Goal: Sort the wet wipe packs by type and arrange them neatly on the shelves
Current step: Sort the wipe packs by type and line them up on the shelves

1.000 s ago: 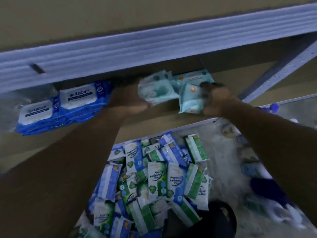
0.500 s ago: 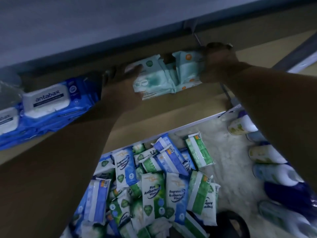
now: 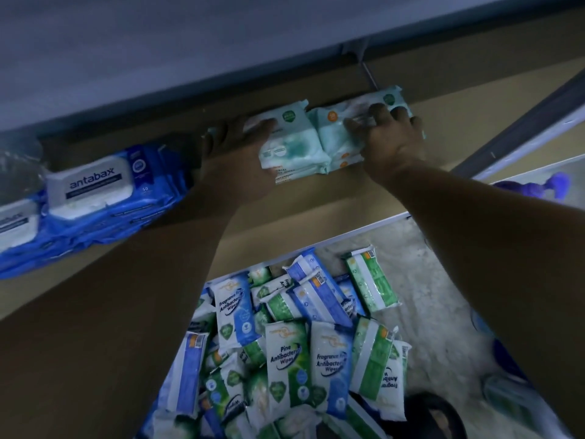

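Pale mint wipe packs [image 3: 294, 144] lie in two small stacks side by side on the brown shelf board [image 3: 323, 198]. My left hand [image 3: 237, 160] rests flat against the left stack, fingers spread. My right hand [image 3: 392, 134] presses down on the right stack [image 3: 335, 134], fingertips on top. Blue Antabax packs [image 3: 95, 188] sit stacked at the left of the same shelf. Below the shelf edge, a heap of blue and green antibacterial wipe packs [image 3: 300, 346] lies on the floor.
The grey upper shelf [image 3: 158, 58] hangs low over the packs. A slanted metal brace [image 3: 519, 118] runs at the right. Purple and white bottles [image 3: 535, 188] stand on the floor at the right. A dark round object [image 3: 433, 416] sits by the heap.
The mint packs have gone from held in the air to lying on the shelf board. Both hands now press on them, and the view has shifted slightly left.
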`<state>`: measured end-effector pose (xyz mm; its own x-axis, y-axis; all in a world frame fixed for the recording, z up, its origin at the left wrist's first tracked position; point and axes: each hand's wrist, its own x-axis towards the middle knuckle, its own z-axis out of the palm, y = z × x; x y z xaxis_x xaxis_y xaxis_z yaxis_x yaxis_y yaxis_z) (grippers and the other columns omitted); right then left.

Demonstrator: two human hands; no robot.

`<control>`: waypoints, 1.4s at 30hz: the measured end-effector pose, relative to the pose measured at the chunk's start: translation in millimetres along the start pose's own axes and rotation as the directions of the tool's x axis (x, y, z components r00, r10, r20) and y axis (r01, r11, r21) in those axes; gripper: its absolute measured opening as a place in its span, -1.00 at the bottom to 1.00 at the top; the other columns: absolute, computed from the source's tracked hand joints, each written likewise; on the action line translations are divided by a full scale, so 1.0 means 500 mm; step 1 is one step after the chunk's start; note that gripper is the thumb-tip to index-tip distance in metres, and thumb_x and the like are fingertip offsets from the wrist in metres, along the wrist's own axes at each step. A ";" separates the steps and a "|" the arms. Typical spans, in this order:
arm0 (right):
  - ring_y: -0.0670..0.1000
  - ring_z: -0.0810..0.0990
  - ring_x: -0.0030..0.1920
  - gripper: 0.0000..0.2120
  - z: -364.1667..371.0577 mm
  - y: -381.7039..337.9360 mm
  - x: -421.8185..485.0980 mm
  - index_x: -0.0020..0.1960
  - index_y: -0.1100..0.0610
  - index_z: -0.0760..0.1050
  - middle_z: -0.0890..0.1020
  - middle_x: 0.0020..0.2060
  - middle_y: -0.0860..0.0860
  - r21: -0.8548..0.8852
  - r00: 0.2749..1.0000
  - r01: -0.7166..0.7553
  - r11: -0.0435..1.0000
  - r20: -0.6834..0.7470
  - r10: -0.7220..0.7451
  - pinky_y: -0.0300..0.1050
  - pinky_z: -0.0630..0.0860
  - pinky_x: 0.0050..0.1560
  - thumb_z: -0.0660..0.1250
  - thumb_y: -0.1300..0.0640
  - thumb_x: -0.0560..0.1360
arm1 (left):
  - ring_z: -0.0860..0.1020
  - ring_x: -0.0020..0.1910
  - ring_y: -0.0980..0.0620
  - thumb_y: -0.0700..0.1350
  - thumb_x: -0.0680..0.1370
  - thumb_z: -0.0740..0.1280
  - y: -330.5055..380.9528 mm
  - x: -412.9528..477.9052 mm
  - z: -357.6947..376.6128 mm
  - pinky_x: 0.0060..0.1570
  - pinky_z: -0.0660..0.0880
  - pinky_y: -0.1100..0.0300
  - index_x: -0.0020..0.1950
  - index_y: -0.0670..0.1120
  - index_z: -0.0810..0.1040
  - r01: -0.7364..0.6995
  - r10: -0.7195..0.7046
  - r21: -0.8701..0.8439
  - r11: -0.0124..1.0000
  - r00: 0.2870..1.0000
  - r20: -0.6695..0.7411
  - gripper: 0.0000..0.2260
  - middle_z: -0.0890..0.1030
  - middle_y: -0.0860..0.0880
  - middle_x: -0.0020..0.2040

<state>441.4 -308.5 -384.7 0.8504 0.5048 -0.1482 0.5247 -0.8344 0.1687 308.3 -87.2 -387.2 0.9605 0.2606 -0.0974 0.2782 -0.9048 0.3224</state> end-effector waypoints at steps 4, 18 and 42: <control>0.29 0.25 0.40 -0.30 0.015 -0.004 -0.015 0.53 -0.22 0.13 0.21 0.49 0.11 0.056 0.999 -0.005 0.998 0.050 0.002 0.26 0.28 0.36 0.36 -0.05 0.48 | 0.27 0.46 -0.19 0.14 0.37 0.44 -0.009 -0.001 0.000 0.46 0.19 -0.20 0.53 0.23 0.27 -0.007 0.009 0.027 1.000 0.998 -0.062 -0.26 0.31 0.03 0.50; 0.24 0.40 0.36 -0.35 -0.061 -0.143 -0.375 0.52 -0.04 0.27 0.42 0.34 0.14 0.395 0.917 -0.221 0.892 0.396 0.051 0.08 0.44 0.31 0.33 -0.02 0.45 | 0.58 0.20 -0.20 0.01 0.56 0.37 -0.053 -0.450 -0.087 0.13 0.53 0.02 0.51 0.08 0.40 0.392 -0.356 -0.276 0.877 0.918 0.174 -0.49 0.58 -0.13 0.33; 0.22 0.63 -0.04 -0.58 -0.009 -0.269 -0.696 0.39 0.25 0.45 0.61 0.14 0.25 0.656 0.809 -0.571 0.494 0.549 0.208 -0.06 0.49 -0.21 0.34 0.24 0.54 | 0.58 0.12 -0.16 0.02 0.55 0.27 -0.104 -0.831 0.040 0.00 0.52 0.11 0.15 -0.12 0.51 0.595 -0.402 -0.205 0.777 0.719 0.567 -0.73 0.59 -0.14 0.09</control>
<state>75.0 -371.0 -351.2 0.7762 0.1139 -0.6202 -0.2523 -0.8453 -0.4710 -105.5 -155.4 -382.1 0.5768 0.3598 -0.7333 0.7887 -0.4789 0.3854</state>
